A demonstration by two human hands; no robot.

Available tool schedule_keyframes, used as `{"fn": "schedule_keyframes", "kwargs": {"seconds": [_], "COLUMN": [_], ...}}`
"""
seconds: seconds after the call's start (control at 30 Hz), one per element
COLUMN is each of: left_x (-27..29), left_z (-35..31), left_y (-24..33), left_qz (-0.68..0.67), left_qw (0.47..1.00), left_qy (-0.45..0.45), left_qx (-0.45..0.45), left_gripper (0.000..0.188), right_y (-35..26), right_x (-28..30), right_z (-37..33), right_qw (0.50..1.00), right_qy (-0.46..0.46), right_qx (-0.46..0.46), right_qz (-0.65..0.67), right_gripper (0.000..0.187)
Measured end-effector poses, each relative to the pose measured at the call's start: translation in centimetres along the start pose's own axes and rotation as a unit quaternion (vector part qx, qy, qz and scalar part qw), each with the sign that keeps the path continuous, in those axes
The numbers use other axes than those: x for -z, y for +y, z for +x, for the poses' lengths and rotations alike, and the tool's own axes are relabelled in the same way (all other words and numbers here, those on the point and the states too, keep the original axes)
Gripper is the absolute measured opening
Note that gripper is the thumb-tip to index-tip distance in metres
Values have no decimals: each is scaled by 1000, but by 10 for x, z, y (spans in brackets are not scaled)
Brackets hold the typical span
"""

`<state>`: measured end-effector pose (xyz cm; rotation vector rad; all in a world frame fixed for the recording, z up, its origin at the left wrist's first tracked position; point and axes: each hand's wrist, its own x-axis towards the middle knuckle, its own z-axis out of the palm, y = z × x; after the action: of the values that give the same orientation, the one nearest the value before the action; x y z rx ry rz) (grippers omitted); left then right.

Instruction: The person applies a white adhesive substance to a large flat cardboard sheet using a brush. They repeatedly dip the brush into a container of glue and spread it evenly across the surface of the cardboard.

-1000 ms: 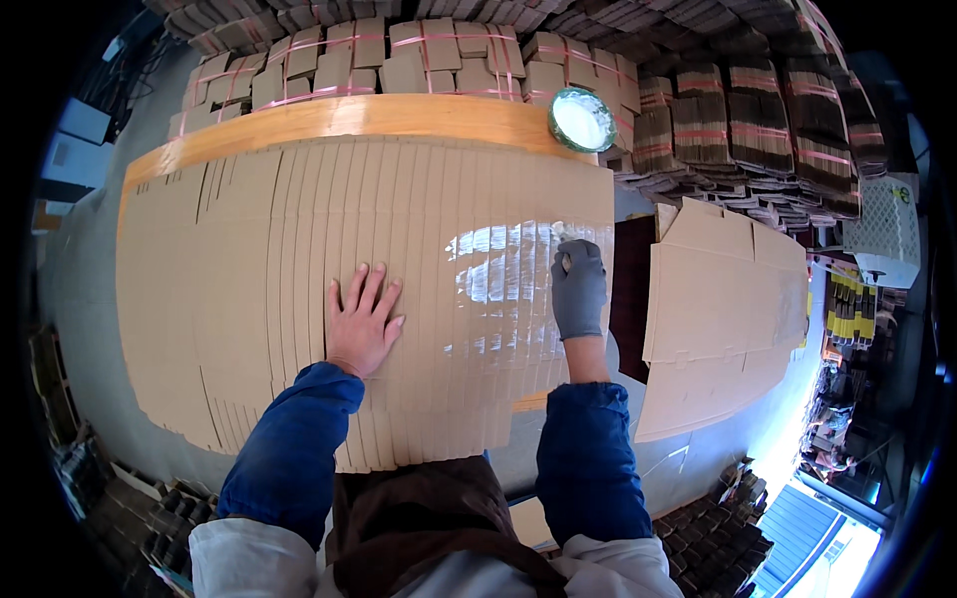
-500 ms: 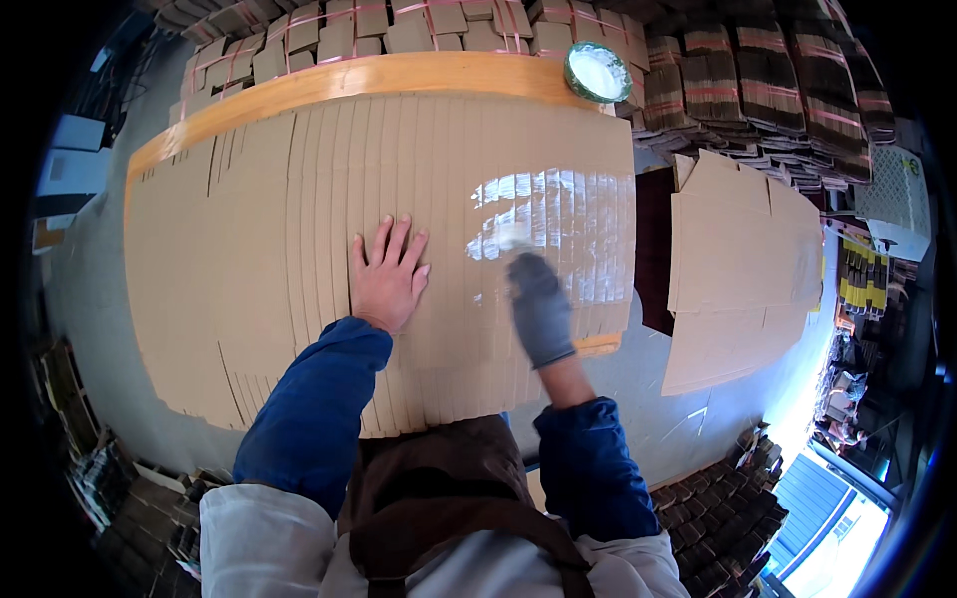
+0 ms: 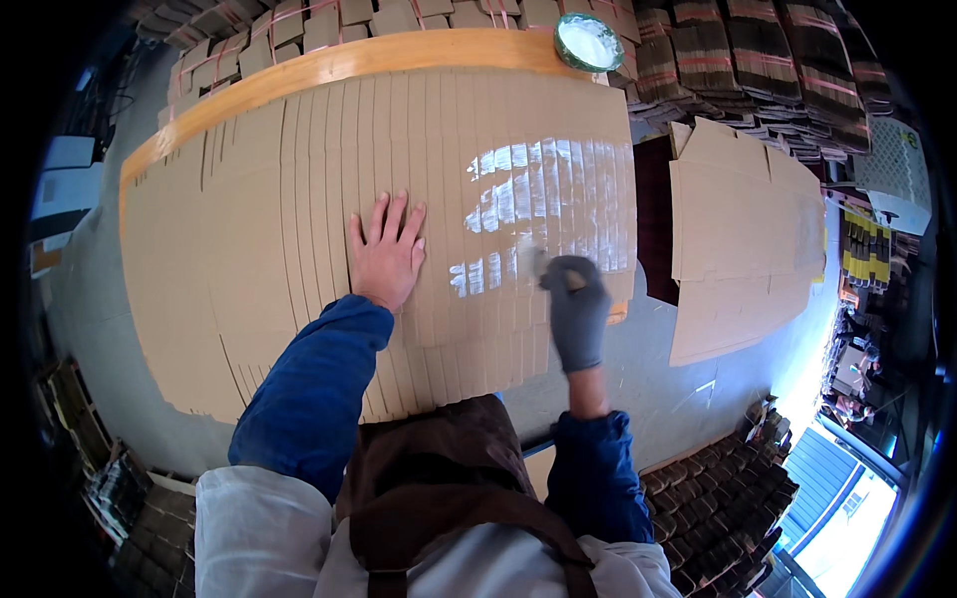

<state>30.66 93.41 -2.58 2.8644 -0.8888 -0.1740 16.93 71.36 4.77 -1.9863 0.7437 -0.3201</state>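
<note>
My bare left hand (image 3: 389,261) lies flat with fingers spread on overlapping cardboard strips (image 3: 329,199) that cover the table. On my right hand (image 3: 578,299) is a grey glove, its fingers closed round what looks like a brush; the brush's pale end (image 3: 530,257) is blurred by motion and touches the cardboard. White paste (image 3: 518,189) is smeared in streaks across the strips at the right, left of and beyond the gloved hand. A green bowl (image 3: 588,42) of white paste stands at the table's far right corner.
The table's wooden edge (image 3: 329,66) shows along the far side. Beyond it are stacked cardboard bundles (image 3: 713,60) tied with pink strapping. More cardboard sheets (image 3: 748,239) lie on a dark stand at the right. Dark stacked pieces (image 3: 713,513) are on the floor at lower right.
My right hand has moved right and slightly nearer with the brush, and new white streaks show on the nearer strips. My left hand stays on the cardboard; the whole view has shifted slightly.
</note>
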Motion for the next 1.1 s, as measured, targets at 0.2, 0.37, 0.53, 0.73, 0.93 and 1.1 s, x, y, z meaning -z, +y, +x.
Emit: {"fn": "schedule_keyframes", "kwargs": {"seconds": [0.2,0.37,0.53,0.73,0.93,1.1], "left_x": [1,-2,1,0,1,-2], "left_z": [0,1,0,1,1,2], "left_y": [3,5,5,9,7,7], "left_qz": [12,14,33,43,56,51], "left_qw": [1000,1000,999,999,998,999], "left_qy": [5,-4,-12,-26,-18,-7], "left_qx": [-10,-13,-6,-5,-6,-11], "left_gripper": [51,51,51,51,50,50], "right_y": [4,-26,53,30,42,24], "right_x": [-24,-43,34,37,88,60], "right_z": [19,-5,53,13,22,-38], "right_qw": [992,989,977,980,975,927], "right_qy": [-17,-94,23,-72,-66,-208], "right_qx": [56,84,84,121,136,210], "right_qz": [-109,-83,-195,-139,-162,-232], "right_gripper": [6,6,7,8,15,26]}}
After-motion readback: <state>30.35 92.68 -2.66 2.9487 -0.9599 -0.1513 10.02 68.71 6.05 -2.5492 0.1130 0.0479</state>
